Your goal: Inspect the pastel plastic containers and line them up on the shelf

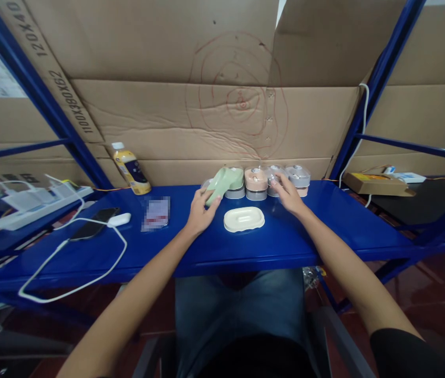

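Observation:
My left hand (201, 211) grips a pale green elongated plastic piece (221, 184), tilted up, with the thumb along its near side. Behind that piece stands a round green-topped container (237, 190). My right hand (288, 195) has its fingers closed around the top of a grey, clear-lidded container (273, 188) in the row at the back. Between my hands a cream oval dish-like piece (244, 219) lies on the blue tabletop (222, 249), with a raised oval in its middle. Neither hand touches it.
A peach container (256, 184) and another clear-topped one (299, 178) stand in the row. To the left are a yellow drink bottle (131, 169), a blurred-out flat packet (156, 213), a phone (95, 223), a white cable (122, 257) and a power strip (44, 207). Cardboard (147, 115) walls the back.

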A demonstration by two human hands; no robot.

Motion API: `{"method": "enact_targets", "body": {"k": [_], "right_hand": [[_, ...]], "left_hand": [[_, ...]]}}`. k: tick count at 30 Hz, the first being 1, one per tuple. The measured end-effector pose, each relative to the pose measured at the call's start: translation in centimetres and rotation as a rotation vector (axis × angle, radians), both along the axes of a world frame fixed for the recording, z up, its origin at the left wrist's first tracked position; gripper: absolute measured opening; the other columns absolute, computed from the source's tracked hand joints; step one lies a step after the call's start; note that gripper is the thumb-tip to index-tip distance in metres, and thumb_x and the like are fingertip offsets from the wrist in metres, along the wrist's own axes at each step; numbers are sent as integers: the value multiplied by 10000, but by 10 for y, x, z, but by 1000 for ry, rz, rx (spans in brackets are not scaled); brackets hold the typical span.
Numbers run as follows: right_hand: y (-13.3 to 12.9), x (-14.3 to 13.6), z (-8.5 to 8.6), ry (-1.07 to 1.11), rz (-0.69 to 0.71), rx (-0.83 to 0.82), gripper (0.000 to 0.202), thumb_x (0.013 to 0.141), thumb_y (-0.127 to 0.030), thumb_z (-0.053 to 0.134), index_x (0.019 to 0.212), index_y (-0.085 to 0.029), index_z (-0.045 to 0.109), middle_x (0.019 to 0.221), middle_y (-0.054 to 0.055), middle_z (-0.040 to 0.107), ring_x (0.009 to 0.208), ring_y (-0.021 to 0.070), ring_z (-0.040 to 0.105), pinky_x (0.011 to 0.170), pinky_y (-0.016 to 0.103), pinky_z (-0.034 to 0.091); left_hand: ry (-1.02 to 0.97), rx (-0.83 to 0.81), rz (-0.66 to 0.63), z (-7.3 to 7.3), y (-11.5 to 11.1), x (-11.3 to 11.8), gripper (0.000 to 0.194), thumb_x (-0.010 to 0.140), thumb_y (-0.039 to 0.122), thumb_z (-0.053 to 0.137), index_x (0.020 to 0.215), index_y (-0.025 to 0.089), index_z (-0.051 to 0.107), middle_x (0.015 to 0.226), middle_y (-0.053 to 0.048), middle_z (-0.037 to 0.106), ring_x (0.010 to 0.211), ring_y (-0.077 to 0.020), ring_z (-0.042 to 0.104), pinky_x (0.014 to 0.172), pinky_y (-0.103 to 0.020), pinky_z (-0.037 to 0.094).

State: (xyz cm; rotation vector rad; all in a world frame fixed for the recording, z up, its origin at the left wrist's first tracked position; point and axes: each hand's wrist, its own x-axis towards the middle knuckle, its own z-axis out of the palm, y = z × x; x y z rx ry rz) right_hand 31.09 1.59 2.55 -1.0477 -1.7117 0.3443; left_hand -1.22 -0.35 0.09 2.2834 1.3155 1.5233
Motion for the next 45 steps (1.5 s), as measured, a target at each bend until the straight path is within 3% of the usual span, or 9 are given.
{"method": "enact_targets", "body": {"k": [3,7,12,20,27,38,45], "right_hand": [[-3,-1,3,-2,25,39,583,946,-648,549,1370,-250,595,1317,112,688,1194,326,654,1062,558,515],[-15,-9,8,-142,155,95,634,820,-592,752,1327,-224,657,1294,118,718,1163,323,679,1033,523,537],[-24,-29,6,-337,355,76,678,714,-555,863,1305,-255,715,1289,97,730,1163,306,699,1038,481,542],[-21,-45,-1,-424,462,98,738,699,-567,890,1344,-265,697,1288,91,726,1168,294,695,1056,490,539],[-19,-45,-3,-447,460,53,731,729,-576,865,1377,-288,685,1329,86,696,1193,297,681,1078,498,527],[-18,-45,-2,-441,475,6,696,724,-568,870,1354,-322,705,1296,63,715,1152,284,692,1051,491,541],[-21,-45,1,-477,446,-2,691,720,-555,882,1335,-284,718,1259,86,724,1136,295,700,1036,487,542]], "left_hand": [[135,-44,-112,1,-8,2,434,955,495,602,1259,200,696,1337,-135,582,1298,-319,585,1166,-510,448],[273,-144,-313,-2,-19,16,517,935,522,657,1363,234,622,1374,-126,570,1328,-314,571,1188,-508,429],[209,-256,-332,-10,-18,27,850,808,555,793,1501,213,440,1508,-175,525,1412,-381,511,1193,-569,405],[104,-354,-372,-16,-11,35,1196,633,516,929,1589,215,277,1479,-197,578,1366,-424,567,1137,-601,445],[172,-373,-306,-11,-18,39,1198,637,477,914,1601,198,261,1515,-211,545,1409,-444,521,1140,-612,441],[221,-322,-352,-16,-16,38,1190,667,496,904,1615,221,238,1612,-205,411,1489,-448,413,1204,-625,380],[259,-318,-370,-12,-21,40,1161,688,472,896,1617,206,253,1620,-215,378,1528,-437,352,1250,-603,330]]}}
